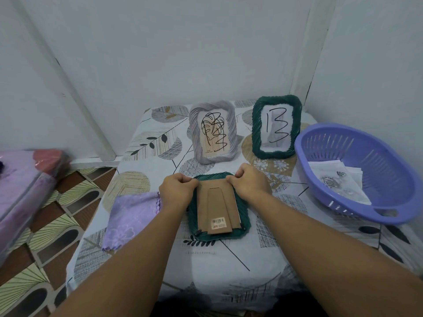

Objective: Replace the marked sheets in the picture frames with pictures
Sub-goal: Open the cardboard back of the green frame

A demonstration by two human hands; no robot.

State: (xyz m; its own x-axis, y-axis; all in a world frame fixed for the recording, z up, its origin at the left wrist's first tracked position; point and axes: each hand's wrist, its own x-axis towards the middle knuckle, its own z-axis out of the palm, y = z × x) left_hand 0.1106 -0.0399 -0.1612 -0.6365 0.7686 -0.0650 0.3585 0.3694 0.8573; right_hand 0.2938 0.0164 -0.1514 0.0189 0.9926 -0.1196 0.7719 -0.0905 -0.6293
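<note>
A dark green picture frame lies face down on the patterned tablecloth, its brown cardboard backing upward. The left hand and right hand, fingers curled, sit at the backing's far corners, apparently pinching its top edge. Behind stand a grey frame and a green frame, both holding scribbled sheets.

We note open tablecloth nearest us. The lilac cloth lies left, the purple basket right; grey frame and green frame stand upright behind.
</note>
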